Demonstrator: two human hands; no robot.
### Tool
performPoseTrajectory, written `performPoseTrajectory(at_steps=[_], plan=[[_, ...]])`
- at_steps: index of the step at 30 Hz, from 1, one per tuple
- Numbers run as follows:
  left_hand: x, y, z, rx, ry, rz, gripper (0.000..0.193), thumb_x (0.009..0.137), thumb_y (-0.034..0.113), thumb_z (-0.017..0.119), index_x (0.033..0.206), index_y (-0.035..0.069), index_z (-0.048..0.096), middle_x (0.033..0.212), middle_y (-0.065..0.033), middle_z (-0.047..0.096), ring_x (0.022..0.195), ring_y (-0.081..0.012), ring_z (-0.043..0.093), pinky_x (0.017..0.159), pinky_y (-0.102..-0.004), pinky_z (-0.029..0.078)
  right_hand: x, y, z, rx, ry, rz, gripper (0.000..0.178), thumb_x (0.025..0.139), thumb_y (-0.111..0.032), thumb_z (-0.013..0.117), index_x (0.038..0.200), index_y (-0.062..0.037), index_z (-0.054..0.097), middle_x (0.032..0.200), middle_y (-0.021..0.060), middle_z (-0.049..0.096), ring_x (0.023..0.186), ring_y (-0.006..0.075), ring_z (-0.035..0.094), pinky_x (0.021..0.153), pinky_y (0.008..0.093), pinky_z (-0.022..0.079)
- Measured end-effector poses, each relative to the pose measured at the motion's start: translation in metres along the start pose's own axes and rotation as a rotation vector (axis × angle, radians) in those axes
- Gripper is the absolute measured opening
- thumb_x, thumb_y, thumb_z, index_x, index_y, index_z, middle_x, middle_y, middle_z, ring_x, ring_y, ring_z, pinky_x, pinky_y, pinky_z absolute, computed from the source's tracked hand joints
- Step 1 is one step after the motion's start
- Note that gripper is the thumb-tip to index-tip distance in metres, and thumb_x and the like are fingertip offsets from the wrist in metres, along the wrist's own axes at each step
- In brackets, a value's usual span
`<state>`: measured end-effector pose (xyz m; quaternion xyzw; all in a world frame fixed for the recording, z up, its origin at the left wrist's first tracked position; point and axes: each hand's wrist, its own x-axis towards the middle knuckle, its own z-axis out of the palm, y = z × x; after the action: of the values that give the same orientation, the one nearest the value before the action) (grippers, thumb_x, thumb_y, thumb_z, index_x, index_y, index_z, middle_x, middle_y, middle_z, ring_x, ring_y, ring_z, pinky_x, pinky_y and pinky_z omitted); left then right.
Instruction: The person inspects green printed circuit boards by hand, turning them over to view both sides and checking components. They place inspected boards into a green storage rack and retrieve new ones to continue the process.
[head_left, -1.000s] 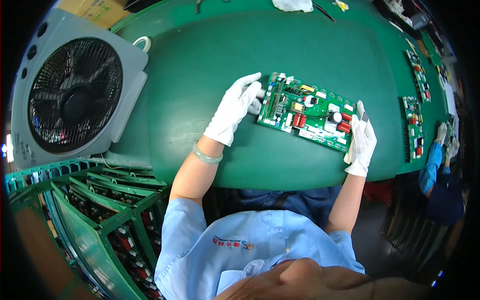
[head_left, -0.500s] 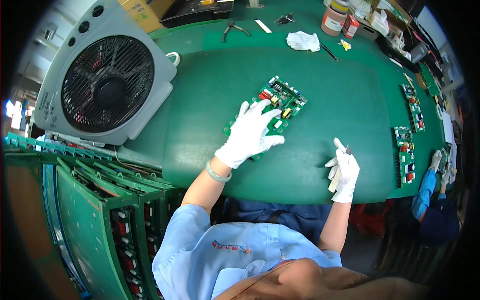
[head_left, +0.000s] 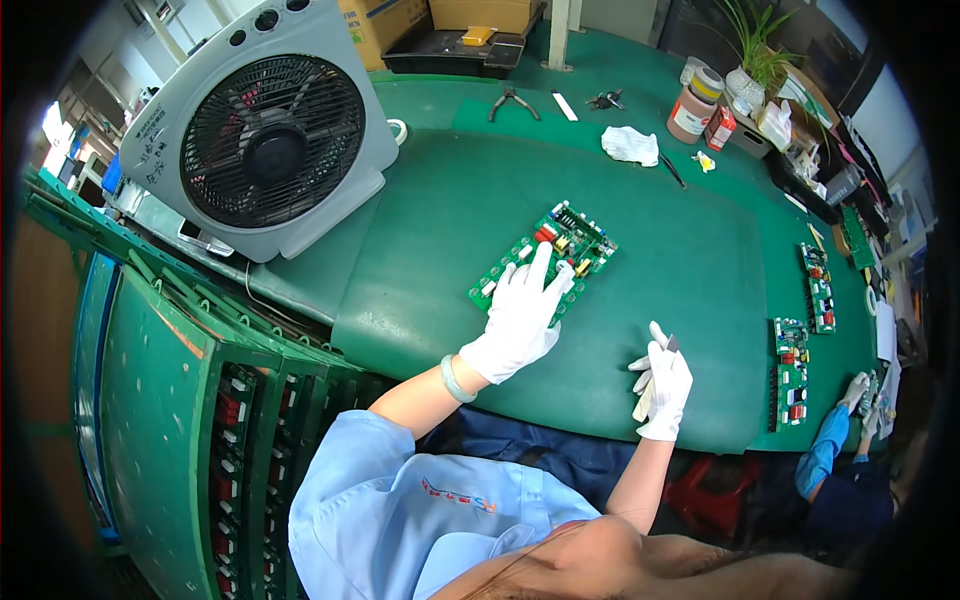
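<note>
Circuit board (head_left: 575,241) under spread left hand (head_left: 518,312), right hand (head_left: 666,385) pinching grey piece (head_left: 672,344), perhaps metal, red-lettered shirt (head_left: 420,515)

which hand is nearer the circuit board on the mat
Left. The left hand is over the circuit board, covering part of its near side; the right hand is apart from it, off to the right.

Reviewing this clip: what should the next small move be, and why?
Probably bringing the right hand over to the circuit board to help steady it: only the left hand is on the board, fingers spread over its components, while the right is apart from it, a small grey piece at its fingers.
</note>
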<state>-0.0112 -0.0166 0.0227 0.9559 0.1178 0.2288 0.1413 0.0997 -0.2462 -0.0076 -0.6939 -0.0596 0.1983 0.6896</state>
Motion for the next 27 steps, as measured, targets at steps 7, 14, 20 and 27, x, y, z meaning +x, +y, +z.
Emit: performPoseTrajectory(at_steps=[7, 14, 20, 27], plan=[[0.011, -0.040, -0.005, 0.038, 0.216, -0.003, 0.067, 0.058, 0.003, 0.068, 0.124, 0.006, 0.056, 0.133, -0.0298, 0.043, 0.104, -0.0441, 0.055, 0.089, -0.0457, 0.048, -0.001, -0.003, 0.000, 0.063, -0.002, -0.011, 0.036, 0.094, -0.016, 0.058, 0.122, 0.0056, 0.060, 0.074, 0.0106, 0.069, 0.043, 0.0078, 0.049, 0.042, 0.0218, 0.039], [0.058, -0.128, -0.038, -1.233, 0.372, -0.437, 0.051, 0.086, -0.002, 0.057, 0.135, 0.003, 0.040, 0.108, -0.0068, 0.057, 0.099, -0.0104, 0.061, 0.071, -0.0239, 0.050, 0.002, 0.001, -0.003, 0.109, -0.009, 0.009, 0.034, 0.093, -0.014, 0.059, 0.119, 0.0080, 0.059, 0.081, 0.0123, 0.070, 0.046, 0.0084, 0.053, 0.041, 0.0219, 0.040], [0.042, -0.214, -0.037, 0.229, 0.188, -0.194, 0.075, 0.057, 0.012, 0.077, 0.128, 0.009, 0.054, 0.141, -0.0289, 0.038, 0.124, -0.0446, 0.044, 0.103, -0.0470, 0.039, 0.002, 0.002, -0.002, 0.137, 0.012, -0.003, 0.031, 0.092, -0.013, 0.060, 0.113, 0.0095, 0.060, 0.097, 0.0152, 0.071, 0.049, 0.0090, 0.056, 0.041, 0.0215, 0.041], [0.041, -0.178, -0.036, 0.515, 0.316, -0.071, 0.068, 0.062, 0.015, 0.078, 0.126, 0.008, 0.055, 0.139, -0.0277, 0.042, 0.125, -0.0421, 0.045, 0.105, -0.0469, 0.037, 0.002, 0.000, -0.009, 0.105, 0.011, 0.011, 0.030, 0.092, -0.012, 0.060, 0.113, 0.0099, 0.060, 0.110, 0.0184, 0.068, 0.054, 0.0098, 0.060, 0.041, 0.0211, 0.042]])
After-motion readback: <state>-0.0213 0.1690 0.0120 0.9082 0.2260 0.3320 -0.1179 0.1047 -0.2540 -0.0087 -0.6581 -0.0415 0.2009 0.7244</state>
